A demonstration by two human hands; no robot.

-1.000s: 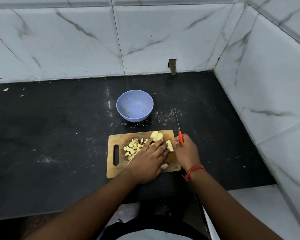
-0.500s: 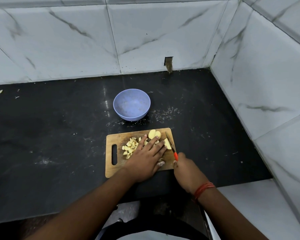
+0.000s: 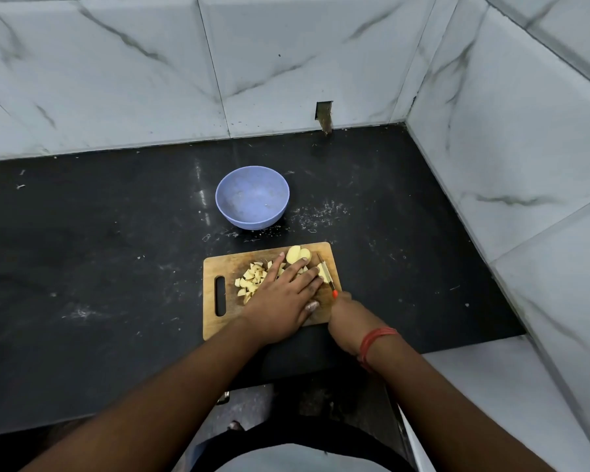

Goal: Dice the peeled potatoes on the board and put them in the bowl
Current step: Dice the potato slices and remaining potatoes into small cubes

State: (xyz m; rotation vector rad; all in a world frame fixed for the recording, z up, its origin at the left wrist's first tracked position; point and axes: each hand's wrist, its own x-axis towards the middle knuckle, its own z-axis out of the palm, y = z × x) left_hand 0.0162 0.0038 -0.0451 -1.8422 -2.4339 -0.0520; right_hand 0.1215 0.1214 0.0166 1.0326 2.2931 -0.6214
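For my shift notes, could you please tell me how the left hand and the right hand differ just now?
The left hand lies flat with straight fingers, pressing potato on the board; the right hand is curled round the knife. Only the right wrist wears a red thread. Both work at the board's right end.

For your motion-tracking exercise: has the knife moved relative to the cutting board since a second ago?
Yes. The knife has come down from pointing up past the cutting board's far edge to lying low across the potato piece near its right edge, gripped by the right hand.
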